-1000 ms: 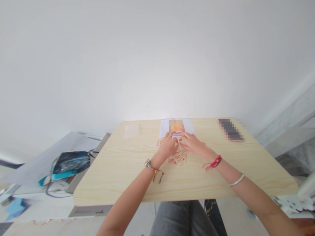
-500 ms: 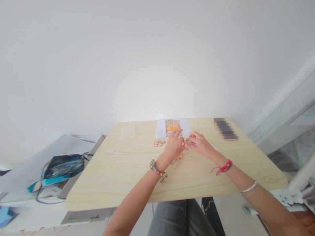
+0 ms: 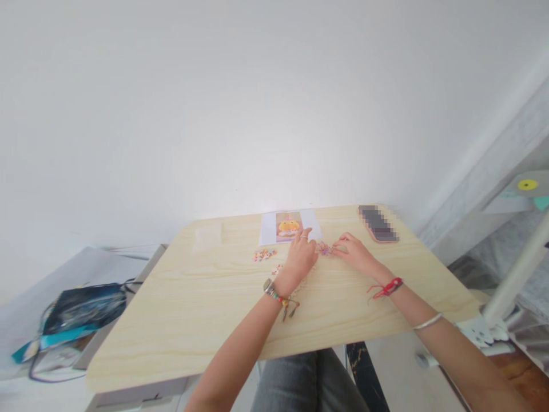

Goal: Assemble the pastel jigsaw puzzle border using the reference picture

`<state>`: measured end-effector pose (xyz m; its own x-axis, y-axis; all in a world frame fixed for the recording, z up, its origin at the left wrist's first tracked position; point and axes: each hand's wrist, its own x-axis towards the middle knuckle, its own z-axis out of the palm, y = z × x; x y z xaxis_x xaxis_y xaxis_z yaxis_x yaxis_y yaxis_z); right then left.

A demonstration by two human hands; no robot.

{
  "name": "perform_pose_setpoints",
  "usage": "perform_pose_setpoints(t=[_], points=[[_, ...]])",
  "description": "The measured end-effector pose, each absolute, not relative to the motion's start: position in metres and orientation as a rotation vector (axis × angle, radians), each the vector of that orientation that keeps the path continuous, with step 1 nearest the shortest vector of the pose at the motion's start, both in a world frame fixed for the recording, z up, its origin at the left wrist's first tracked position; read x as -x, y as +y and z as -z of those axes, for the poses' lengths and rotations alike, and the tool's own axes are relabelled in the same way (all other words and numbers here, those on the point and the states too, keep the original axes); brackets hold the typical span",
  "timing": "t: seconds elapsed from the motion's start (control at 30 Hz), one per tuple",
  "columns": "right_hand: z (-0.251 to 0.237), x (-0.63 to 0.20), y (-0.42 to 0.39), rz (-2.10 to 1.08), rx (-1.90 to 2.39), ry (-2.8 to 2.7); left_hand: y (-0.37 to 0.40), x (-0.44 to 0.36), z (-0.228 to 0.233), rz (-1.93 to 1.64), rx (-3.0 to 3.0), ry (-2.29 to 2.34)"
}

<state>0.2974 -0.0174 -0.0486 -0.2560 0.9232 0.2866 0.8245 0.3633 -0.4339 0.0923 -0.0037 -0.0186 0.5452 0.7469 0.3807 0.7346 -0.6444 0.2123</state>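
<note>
My left hand (image 3: 300, 257) and my right hand (image 3: 354, 253) rest on a light wooden table (image 3: 206, 309), fingertips meeting at a small pink and purple puzzle piece cluster (image 3: 323, 248) between them. Both hands pinch at these pieces. A pile of loose puzzle pieces (image 3: 295, 277) lies partly hidden under my left hand. A smaller group of pieces (image 3: 263, 254) sits to the left. A reference picture sheet (image 3: 288, 226) with an orange figure lies just beyond my hands.
A phone (image 3: 378, 224) lies at the table's far right. A clear plastic bag (image 3: 207, 236) rests at the far left. A dark bag with cables (image 3: 72, 309) sits on a lower surface left of the table. A white stand (image 3: 510, 286) rises at right.
The camera view has swung to the right. My hands have moved apart a little and shifted right of the pile, leaving the small group of pieces uncovered at left.
</note>
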Motion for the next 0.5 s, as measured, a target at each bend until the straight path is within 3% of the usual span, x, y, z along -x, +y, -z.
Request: perform_pose_setpoints(t=[0.27,0.5], points=[[0.028,-0.253,-0.020,-0.360,1.244,-2.256,-0.011,0.005,0.013,-0.717,-2.621,1.550],[0.029,-0.201,-0.009,-0.207,1.341,-2.513,-0.023,0.005,0.024,-0.657,-2.598,1.543]])
